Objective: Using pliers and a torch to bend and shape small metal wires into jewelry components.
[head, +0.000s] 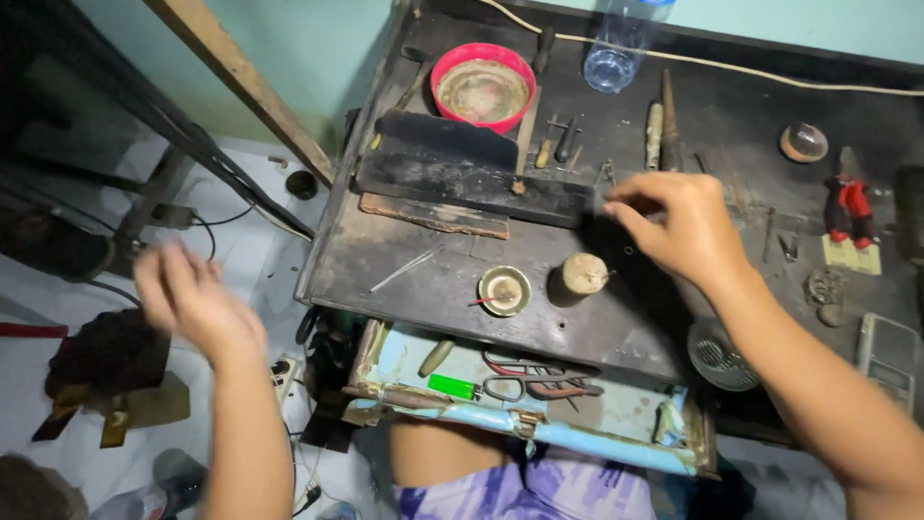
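Your right hand (pixel 679 226) hovers over the dark workbench (pixel 423 279), fingertips pinched together at the end of a long black block (pixel 472 183); whether they hold anything small, you cannot tell. Your left hand (pixel 188 294) hangs blurred and loosely spread, off the bench. Just below your right hand stands a short wooden peg (pixel 583 273), likely light and stiff, best gripped round its sides.

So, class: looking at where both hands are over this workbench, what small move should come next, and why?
Probably the right hand should close its fingertips and lift whatever small piece it is pinching at beside the end of the long black block; the piece itself is too small to make out. The left hand is blurred and open, off the bench over the floor, holding nothing, so it could come back to steady the block.
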